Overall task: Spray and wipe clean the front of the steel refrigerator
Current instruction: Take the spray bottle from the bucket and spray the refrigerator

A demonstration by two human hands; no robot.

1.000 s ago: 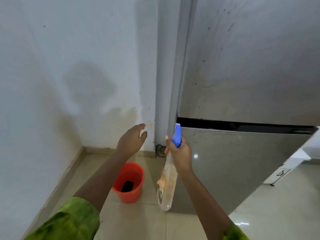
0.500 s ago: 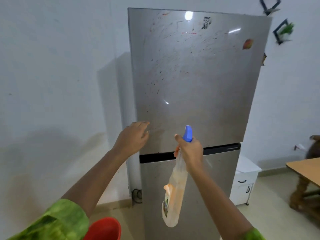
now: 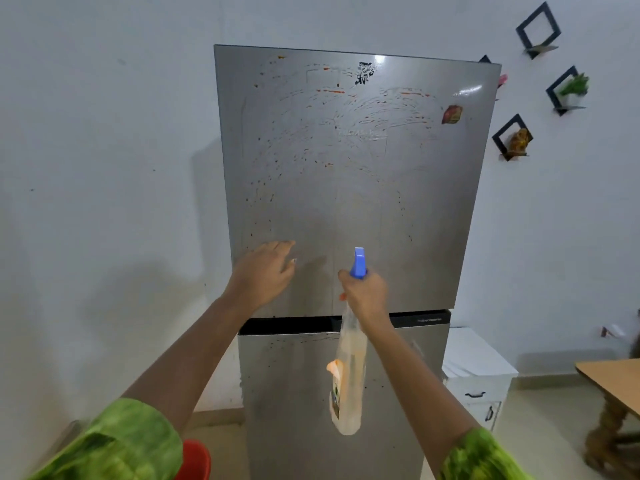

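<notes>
I stand square to the fridge [image 3: 346, 188], which rises against the white wall, its upper door [image 3: 381, 220] dotted with orange and dark specks [image 3: 263, 183] and streaked with curved smears [image 3: 363, 112] near the top; the lower door [image 3: 287, 393] carries fewer marks. My right hand [image 3: 365, 299] is clamped round the neck of the bottle [image 3: 349, 375], whose body hangs below the fist while the blue nozzle [image 3: 359, 263] points up at the steel. My left hand [image 3: 266, 271] is spread, fingers straight, over the lower left of the upper door; I cannot tell whether it touches. It holds no cloth. Judgement: the step in hand is spraying. To do it well I would aim the nozzle at the speckled band first, work from the top downward so that runs fall onto uncleaned steel, keep the left hand out of the mist, and have a cloth ready before the liquid dries. Compared with a second ago, the view has lifted from the floor corner to the full door front. The red bucket [image 3: 194, 459], then wholly in sight, now shows only as an edge at the bottom. The left hand has moved from beside the wall to the door. The grip on the bottle is unchanged.
</notes>
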